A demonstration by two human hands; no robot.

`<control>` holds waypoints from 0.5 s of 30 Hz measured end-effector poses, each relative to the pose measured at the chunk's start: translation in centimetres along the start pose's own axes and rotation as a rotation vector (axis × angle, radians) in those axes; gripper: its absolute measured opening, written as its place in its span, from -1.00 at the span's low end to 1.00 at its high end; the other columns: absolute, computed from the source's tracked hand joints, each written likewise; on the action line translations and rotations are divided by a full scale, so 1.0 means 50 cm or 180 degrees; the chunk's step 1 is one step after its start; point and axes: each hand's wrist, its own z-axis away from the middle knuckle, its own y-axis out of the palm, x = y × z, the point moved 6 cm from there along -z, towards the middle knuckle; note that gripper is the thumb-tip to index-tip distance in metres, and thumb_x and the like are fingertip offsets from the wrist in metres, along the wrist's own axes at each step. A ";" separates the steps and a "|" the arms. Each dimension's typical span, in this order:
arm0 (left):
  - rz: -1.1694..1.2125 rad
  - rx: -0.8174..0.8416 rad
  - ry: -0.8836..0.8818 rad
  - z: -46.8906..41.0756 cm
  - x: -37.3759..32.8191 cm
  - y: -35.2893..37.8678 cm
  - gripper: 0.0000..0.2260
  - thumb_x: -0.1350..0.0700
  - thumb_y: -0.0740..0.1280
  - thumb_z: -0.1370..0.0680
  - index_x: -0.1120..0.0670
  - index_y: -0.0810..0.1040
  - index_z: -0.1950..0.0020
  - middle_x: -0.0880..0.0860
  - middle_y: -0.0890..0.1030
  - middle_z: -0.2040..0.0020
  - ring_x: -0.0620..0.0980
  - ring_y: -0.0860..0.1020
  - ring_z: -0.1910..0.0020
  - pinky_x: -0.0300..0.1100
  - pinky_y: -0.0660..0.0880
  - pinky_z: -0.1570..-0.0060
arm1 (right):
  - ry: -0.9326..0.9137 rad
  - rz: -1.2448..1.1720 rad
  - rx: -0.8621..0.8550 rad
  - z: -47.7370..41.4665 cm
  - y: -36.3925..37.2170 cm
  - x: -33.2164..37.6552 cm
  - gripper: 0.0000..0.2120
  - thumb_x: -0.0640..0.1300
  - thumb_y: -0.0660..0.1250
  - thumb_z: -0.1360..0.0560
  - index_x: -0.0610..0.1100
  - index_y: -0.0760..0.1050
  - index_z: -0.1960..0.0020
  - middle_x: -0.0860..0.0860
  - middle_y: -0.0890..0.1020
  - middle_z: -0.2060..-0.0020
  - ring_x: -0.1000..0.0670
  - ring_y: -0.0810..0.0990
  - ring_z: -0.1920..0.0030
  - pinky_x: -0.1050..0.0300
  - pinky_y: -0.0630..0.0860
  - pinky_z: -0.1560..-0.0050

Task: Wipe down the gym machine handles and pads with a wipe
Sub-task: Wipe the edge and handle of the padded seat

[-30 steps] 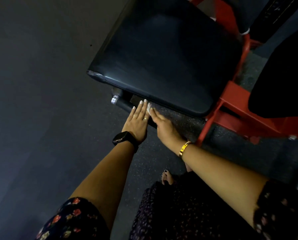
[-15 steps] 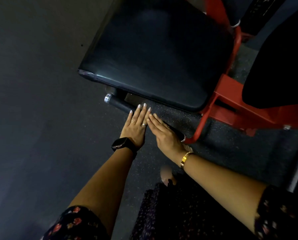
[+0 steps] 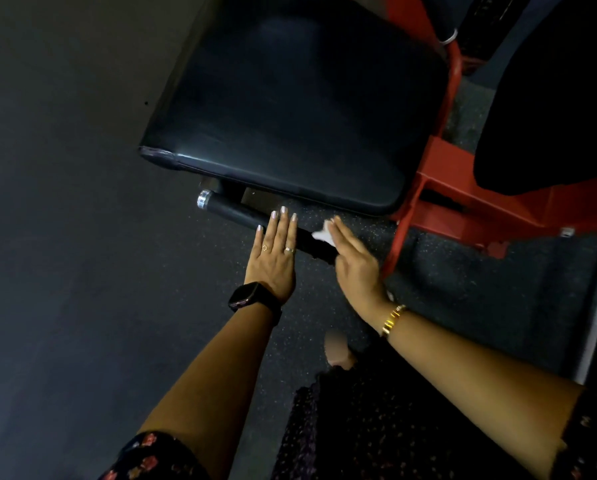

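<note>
Wipe (image 3: 322,234) is lying on the black handle (image 3: 233,212), right hand (image 3: 357,261) pressing it there with straight fingers; left hand (image 3: 272,258) is resting flat on the handle beside it.

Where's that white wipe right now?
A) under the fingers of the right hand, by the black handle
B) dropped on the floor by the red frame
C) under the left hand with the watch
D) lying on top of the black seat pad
A: the white wipe peeks out from under the straight fingers of the right hand at the black handle; the left hand covers no wipe.
</note>
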 end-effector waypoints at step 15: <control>0.0038 -0.0059 -0.0029 0.001 -0.006 0.004 -0.38 0.21 -0.08 -0.57 0.15 -0.48 -0.45 0.13 -0.39 -0.53 0.10 -0.36 -0.52 -0.01 -0.37 -0.42 | 0.1665 0.0175 0.1177 0.074 0.030 -0.169 -0.45 -0.48 0.11 -0.53 -0.17 0.27 -0.48 -0.14 0.35 -0.43 -0.13 0.38 -0.39 0.30 0.21 -0.36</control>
